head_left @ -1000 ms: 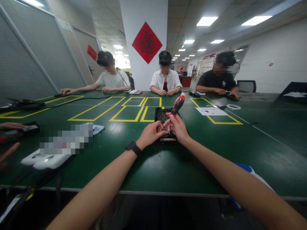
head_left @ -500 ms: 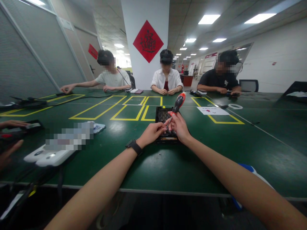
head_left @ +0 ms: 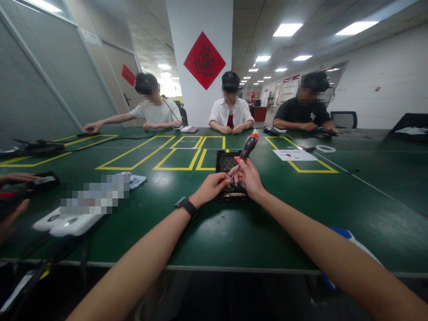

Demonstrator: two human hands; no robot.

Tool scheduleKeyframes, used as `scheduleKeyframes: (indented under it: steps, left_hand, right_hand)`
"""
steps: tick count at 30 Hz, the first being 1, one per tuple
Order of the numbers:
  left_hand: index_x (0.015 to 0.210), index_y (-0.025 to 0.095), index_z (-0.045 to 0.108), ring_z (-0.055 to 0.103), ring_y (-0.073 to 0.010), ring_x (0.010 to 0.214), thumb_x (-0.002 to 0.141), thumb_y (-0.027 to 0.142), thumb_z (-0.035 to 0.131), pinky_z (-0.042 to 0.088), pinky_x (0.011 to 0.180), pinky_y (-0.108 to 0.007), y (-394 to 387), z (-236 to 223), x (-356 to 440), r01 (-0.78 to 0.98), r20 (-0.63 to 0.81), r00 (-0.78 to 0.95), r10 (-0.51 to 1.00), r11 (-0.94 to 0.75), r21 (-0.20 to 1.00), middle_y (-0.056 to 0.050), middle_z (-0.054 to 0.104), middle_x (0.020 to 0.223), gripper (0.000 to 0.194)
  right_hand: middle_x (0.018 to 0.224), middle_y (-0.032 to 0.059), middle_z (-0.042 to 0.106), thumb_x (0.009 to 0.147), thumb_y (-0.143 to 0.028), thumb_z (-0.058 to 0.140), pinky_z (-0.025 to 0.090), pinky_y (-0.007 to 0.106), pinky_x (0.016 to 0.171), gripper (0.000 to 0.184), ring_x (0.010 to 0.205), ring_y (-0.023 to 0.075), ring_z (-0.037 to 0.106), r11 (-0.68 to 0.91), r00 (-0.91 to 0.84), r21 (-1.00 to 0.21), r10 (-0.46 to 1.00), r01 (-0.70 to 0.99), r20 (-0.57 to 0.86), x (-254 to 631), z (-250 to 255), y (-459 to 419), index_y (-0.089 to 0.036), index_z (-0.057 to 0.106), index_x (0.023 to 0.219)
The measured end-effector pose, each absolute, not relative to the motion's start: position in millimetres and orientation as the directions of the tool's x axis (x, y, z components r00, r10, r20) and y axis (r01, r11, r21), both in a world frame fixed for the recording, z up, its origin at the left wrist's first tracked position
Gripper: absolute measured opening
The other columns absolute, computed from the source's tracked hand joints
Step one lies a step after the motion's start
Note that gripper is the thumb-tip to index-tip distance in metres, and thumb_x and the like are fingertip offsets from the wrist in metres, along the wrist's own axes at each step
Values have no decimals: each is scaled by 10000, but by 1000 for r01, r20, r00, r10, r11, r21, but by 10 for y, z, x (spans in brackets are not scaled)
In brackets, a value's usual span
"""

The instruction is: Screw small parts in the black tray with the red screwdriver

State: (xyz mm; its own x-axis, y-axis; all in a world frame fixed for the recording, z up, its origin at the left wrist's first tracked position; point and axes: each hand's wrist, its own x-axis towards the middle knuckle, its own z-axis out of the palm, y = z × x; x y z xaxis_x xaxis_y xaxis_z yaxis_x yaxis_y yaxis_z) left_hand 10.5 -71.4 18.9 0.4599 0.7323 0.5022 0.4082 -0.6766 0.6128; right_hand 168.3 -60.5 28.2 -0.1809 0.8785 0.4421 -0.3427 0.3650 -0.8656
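A screwdriver (head_left: 249,146) with a black and red handle tilts up to the right, its shaft running down to my fingertips. My right hand (head_left: 250,178) is closed on it near the lower end of the handle. My left hand (head_left: 214,185) is pinched at the tip of the shaft; anything tiny between its fingers is too small to make out. Both hands are over a black open tray-like case (head_left: 222,158) on the green table. Its inside looks dark and patterned, and my hands hide much of it.
White devices (head_left: 76,223) with cables lie to my left, near a co-worker's hand (head_left: 18,207). Yellow tape outlines (head_left: 174,168) mark the green table (head_left: 160,183). A paper sheet (head_left: 294,155) and a white ring (head_left: 326,148) lie at the right. Several people sit across the table.
My hands and the screwdriver stay nearly in place over the case. The whole view has shifted slightly. The co-worker's hand at the left has moved a little.
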Motion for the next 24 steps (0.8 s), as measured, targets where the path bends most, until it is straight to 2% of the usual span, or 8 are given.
scheduleKeyframes:
  steps: [5,13,18,24]
  left_hand:
    - [782,134,553,412,-88,572,778,426,548,335,551,-204,-686,168,106,440,486,439,756,-653,617,23,510,647,291]
    - [802,136,581,484,-111,666,866,334,414,367,640,-228,-686,191,100,393,501,505,703,-704,592,-4,550,706,267]
    - [841,153,531,420,-89,591,800,372,530,338,565,-208,-695,196,120,405,480,471,740,-665,627,30,487,668,223]
    - [752,149,496,382,-82,568,776,366,563,308,541,-205,-656,171,114,433,485,451,750,-658,616,43,440,623,228]
  right_hand:
    - [653,-25,615,831,-446,471,388,178,430,328,422,61,492,385,-214,-866,861,-320,462,1673,310,-641,-216,449,1064]
    - [664,-15,626,836,-470,445,393,186,429,322,418,64,492,371,-219,-873,867,-315,448,1675,313,-642,-209,454,1025]
    - [645,-21,615,832,-472,454,377,178,420,322,409,60,481,371,-199,-870,872,-325,446,1668,301,-630,-210,458,1019]
    - [658,-11,627,840,-464,443,389,191,431,317,419,71,499,369,-223,-869,864,-330,451,1673,309,-650,-208,447,1026]
